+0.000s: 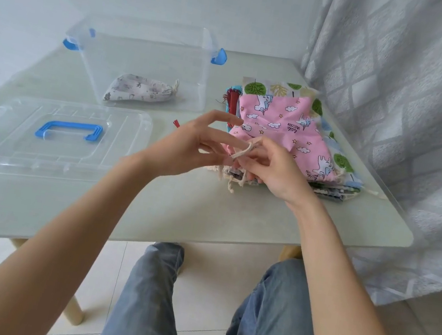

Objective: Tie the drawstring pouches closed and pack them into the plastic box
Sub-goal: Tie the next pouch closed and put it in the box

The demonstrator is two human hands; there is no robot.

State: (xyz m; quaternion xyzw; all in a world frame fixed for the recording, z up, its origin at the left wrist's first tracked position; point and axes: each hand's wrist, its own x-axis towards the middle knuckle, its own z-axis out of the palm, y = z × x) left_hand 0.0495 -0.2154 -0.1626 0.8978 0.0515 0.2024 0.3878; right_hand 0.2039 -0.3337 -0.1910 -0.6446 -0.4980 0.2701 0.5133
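My grip is a two-handed one on the cream drawstring: my right hand pinches it between thumb and fingertips while my left hand has it looped over an outstretched finger, the other fingers spread loose, so I judge I am mid-knot on the pink unicorn pouch lying just beyond, atop the pouch stack. Next I must draw the loop snug, then carry the pouch out left to the plastic box, where one tied grey pouch already lies, its lid nearer on the counter. My fingers hide the knot itself and the pouch's mouth, so I cannot tell how far it is cinched.
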